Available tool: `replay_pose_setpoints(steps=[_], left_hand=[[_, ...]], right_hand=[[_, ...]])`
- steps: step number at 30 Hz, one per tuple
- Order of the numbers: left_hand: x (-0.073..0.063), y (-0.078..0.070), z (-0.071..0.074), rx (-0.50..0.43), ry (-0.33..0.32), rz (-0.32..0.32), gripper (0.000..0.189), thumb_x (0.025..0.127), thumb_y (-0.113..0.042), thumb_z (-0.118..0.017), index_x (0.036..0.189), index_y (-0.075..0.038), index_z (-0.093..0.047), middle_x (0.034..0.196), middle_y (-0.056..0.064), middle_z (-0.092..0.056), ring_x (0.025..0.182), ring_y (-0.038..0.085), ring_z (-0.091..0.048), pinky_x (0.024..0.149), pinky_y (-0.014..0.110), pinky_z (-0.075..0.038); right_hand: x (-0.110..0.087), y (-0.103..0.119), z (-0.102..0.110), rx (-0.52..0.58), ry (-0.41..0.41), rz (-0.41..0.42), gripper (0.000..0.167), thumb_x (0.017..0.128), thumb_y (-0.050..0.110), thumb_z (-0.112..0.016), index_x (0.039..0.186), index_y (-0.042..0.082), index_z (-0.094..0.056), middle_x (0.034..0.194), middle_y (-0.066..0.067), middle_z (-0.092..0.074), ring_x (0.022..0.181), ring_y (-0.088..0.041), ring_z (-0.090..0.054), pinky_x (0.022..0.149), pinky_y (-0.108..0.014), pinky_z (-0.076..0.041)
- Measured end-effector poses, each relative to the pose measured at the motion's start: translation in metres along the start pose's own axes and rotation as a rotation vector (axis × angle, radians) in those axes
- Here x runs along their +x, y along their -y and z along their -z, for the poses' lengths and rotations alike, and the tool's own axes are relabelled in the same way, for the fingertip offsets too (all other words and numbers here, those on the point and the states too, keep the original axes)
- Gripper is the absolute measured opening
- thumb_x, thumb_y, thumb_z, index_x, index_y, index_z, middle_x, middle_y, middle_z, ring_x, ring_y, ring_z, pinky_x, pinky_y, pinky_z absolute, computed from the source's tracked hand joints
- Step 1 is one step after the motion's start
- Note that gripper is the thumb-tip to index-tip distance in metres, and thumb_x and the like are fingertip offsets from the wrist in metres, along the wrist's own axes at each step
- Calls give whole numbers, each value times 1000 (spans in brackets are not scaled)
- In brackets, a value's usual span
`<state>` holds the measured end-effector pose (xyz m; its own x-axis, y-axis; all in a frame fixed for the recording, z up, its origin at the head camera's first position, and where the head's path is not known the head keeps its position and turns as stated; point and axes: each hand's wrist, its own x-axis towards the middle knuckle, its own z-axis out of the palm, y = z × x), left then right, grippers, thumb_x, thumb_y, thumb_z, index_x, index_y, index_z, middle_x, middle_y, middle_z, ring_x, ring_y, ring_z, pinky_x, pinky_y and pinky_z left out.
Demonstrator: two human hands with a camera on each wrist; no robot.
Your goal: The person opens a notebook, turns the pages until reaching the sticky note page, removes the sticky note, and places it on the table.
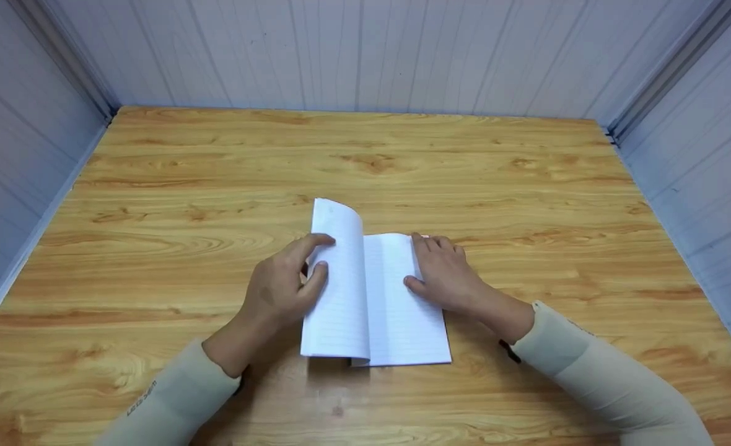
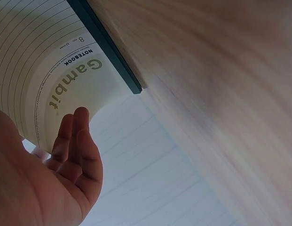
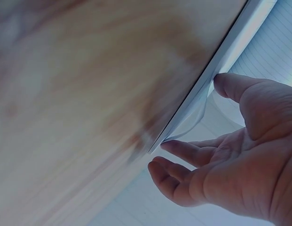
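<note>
An open notebook [image 1: 402, 337] with ruled white pages lies in front of me in the head view. Its left part, a raised and curved stack of pages [image 1: 341, 310], stands up off the table. My left hand [image 1: 279, 285] pinches that part near its outer edge, thumb and index finger on the page, the other fingers behind it. In the left wrist view the underside shows "Gambit" lettering [image 2: 75, 82] and a dark spine strip [image 2: 108, 47]. My right hand [image 1: 446, 272] rests on the right page near its outer edge, fingertips toward the top corner and thumb on the paper.
The notebook is on a wood-grain table [image 1: 217, 173]. A pale panelled wall [image 1: 359, 56] rises behind the table, with more panels along the left and right sides. Light sleeves [image 1: 613, 378] cover both forearms.
</note>
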<state>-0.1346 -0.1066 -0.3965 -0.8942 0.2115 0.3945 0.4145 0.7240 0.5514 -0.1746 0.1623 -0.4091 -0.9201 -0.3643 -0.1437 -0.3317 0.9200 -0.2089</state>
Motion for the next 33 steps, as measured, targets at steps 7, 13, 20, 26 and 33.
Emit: replay_pose_setpoints(steps=[7,13,20,26,33], left_hand=[[0,1,0,-5,3,0,31,89,-21,-53,118,-21,-62,73,-4,-55,56,5,-44,47,23,-34],[1,0,0,-2,8,3,31,89,-22,-52,118,-21,-62,72,-5,-54,54,5,-43,46,23,-33],[0,1,0,1,5,10,31,88,-20,-53,118,-21,-62,71,0,-55,55,6,-43,49,25,-35],[0,1,0,-2,5,12,31,89,-19,-53,119,-20,-62,71,3,-57,54,6,-43,49,26,-36],[1,0,0,-2,8,20,31,89,-20,-53,119,-20,-62,71,2,-57,54,6,-43,48,26,-35]], right_hand=[[0,1,0,20,3,5,78,90,37,-62,148,-2,-27,146,-21,-42,135,-39,-36,105,-56,-31],[1,1,0,27,1,9,78,90,35,-62,149,-2,-27,145,-21,-43,133,-39,-38,104,-54,-32],[0,1,0,42,-36,47,76,89,31,-64,148,-2,-29,141,-22,-48,130,-41,-40,102,-55,-33],[0,1,0,33,-43,66,76,89,29,-64,148,-1,-28,138,-22,-50,129,-40,-41,100,-56,-34],[1,0,1,52,-66,85,74,87,26,-66,146,-4,-32,137,-22,-52,126,-39,-43,104,-54,-34]])
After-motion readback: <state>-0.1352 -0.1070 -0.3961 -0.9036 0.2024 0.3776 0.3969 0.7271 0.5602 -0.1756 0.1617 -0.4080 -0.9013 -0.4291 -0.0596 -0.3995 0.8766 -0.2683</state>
